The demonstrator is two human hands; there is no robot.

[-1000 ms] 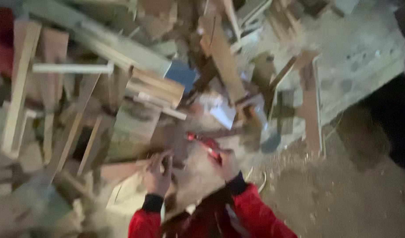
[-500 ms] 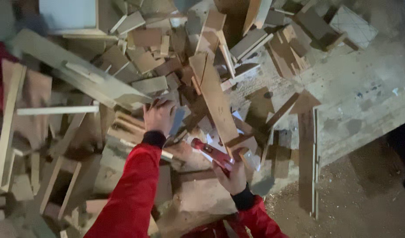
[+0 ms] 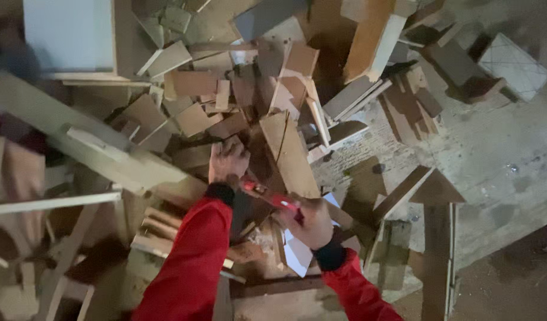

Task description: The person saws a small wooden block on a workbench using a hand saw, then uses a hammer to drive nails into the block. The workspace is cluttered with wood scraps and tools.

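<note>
Right hand: The right hand (image 3: 312,223) is low in the middle, closest to the camera. Its fingers are curled tight around a red tool. A red sleeve with a dark cuff covers the arm.

Red tool: The red tool (image 3: 272,196) is thin and bright red, with a shiny bit near its far end. It slants up and to the left from the right hand toward the other wrist. What kind of tool it is cannot be told.

White scrap: A flat white scrap (image 3: 297,252) lies just under the right hand.

Left hand: The left hand (image 3: 227,160) is a bit farther out. It lies palm down on a wood piece in the pile, fingers bent over it. Whether it grips the wood or just rests on it cannot be told. Its sleeve is red too, with a dark cuff.

Split board: A tan board (image 3: 291,157) with a long crack down it lies just right of the left hand.

Long plank: A long pale plank (image 3: 89,142) runs slanted on the left side.

Wood pile: Lots of small brown and tan wood bits (image 3: 193,98) lie jumbled past the hands.

Floor: Grey, dusty ground (image 3: 499,154) shows on the right.

Far back: A big white panel (image 3: 68,32) sits at the top left.
</note>
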